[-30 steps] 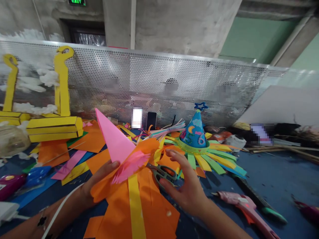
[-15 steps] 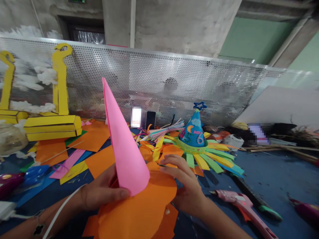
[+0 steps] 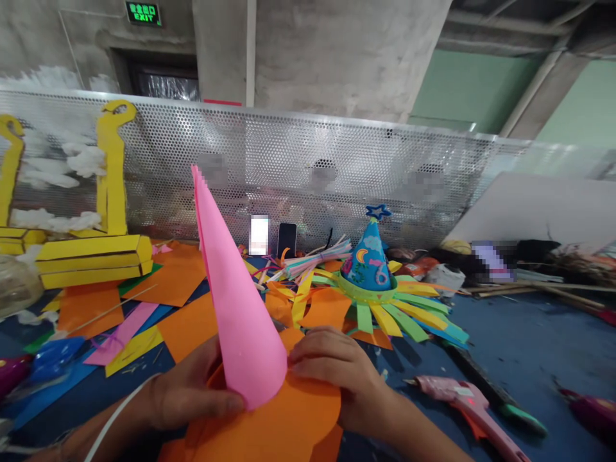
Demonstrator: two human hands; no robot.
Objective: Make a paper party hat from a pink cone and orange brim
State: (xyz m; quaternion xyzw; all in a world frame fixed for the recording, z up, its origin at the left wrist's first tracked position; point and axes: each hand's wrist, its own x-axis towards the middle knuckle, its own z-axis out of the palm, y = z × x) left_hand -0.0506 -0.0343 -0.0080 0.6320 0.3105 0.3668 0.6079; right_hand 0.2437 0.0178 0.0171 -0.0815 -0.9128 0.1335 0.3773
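Observation:
A tall pink paper cone [image 3: 245, 321] stands tilted to the left on a rounded orange paper piece [image 3: 289, 427]. My left hand [image 3: 185, 388] is closed around the lower left of the cone, its thumb pressed along the bottom edge. On the other side, my right hand [image 3: 332, 366] grips the orange paper's right part, fingers bent over its top with the tips touching the cone's base. The right thumb is hidden behind the paper. More orange paper shows beneath the rounded piece.
A blue cone hat [image 3: 370, 263] with paper strips stands behind. To the right lie a pink glue gun [image 3: 464, 401] and a black-and-green tool [image 3: 500, 391]. Orange sheets [image 3: 176, 276] and a yellow cardboard structure [image 3: 96, 260] are left; a perforated metal screen [image 3: 293, 141] stands behind.
My right hand's fingers have come down and left from above the orange paper to the cone's base. The left hand keeps its hold. The view has tipped slightly upward.

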